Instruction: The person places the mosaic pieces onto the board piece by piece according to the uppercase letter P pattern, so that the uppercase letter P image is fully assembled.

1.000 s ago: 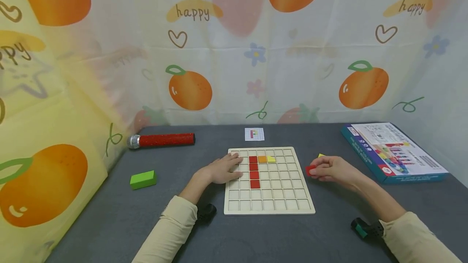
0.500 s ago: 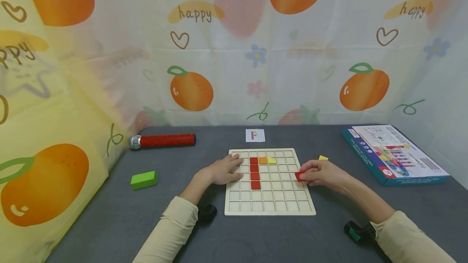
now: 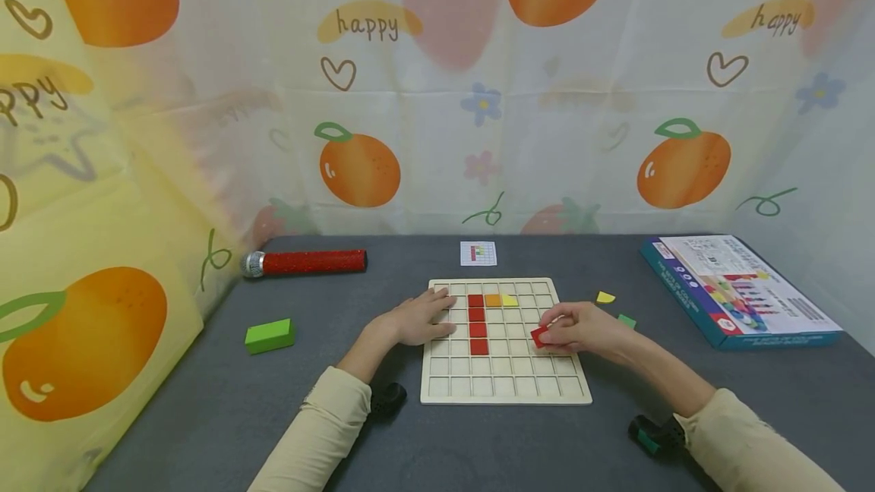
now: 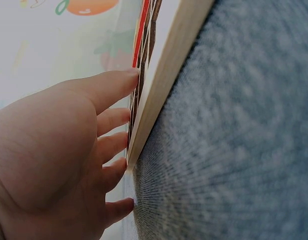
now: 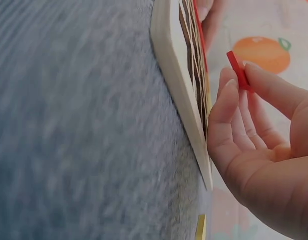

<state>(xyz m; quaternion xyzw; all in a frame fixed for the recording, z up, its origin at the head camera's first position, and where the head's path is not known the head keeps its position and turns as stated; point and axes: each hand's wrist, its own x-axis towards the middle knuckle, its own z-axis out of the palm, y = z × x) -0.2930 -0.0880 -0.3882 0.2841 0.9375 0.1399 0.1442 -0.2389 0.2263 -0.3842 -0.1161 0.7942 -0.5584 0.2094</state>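
Note:
A pale wooden grid board lies on the dark table. A column of several red tiles fills part of it, with an orange tile and a yellow tile beside the topmost one. My left hand rests with spread fingers on the board's left edge. Over the board's right part, my right hand pinches a loose red tile between thumb and fingers. In the right wrist view this red tile is held tilted, above the board's surface.
Right of the board lie a yellow piece and a green piece. A puzzle box stands at the far right. Behind the board is a small pattern card. On the left are a red microphone and a green block.
My right hand has carried the red tile leftward from beside the board to over its right columns, uncovering the yellow and green pieces. My left hand has stayed put.

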